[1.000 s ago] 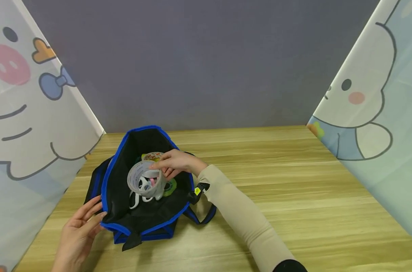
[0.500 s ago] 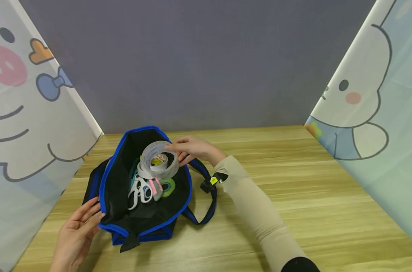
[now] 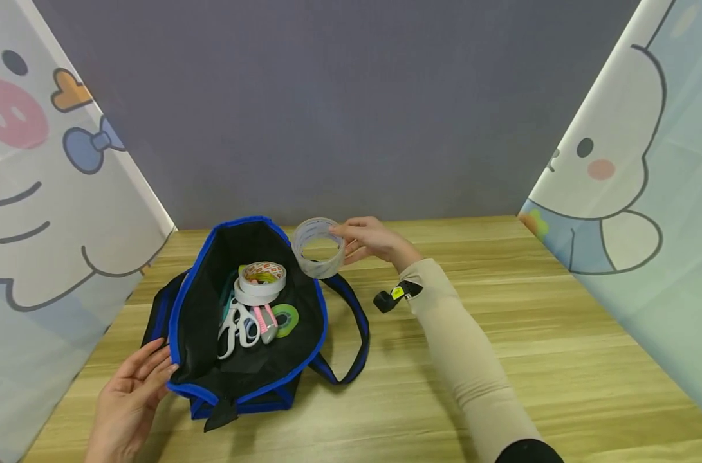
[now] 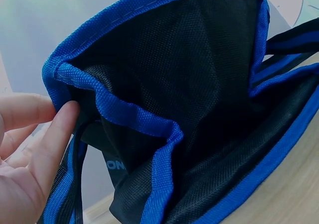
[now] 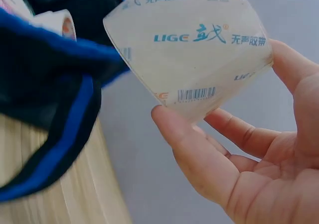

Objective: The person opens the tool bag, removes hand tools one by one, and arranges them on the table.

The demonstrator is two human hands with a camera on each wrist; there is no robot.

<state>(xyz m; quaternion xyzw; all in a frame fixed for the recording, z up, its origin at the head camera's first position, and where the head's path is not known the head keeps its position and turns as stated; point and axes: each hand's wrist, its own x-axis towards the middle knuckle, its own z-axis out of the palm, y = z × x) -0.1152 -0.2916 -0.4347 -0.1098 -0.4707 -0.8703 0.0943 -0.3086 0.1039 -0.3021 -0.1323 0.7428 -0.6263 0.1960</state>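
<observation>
A wide roll of clear packing tape is up beside the bag's right rim, gripped by its edge in my right hand. Printed lettering shows through the tape roll in the right wrist view. My left hand pinches the blue-trimmed rim of the black bag at its near left corner and holds the mouth wide. Inside lie white tape rolls, white-handled scissors, a pink and grey utility knife and a green tape roll.
The bag's black and blue strap loops onto the wooden table at its right. A grey panel stands behind the table, with cartoon-printed cloths on both sides.
My right hand has lifted the clear tape roll out of the bag, moving up and to the right. The white rolls beneath it are uncovered. My left hand stays at the rim.
</observation>
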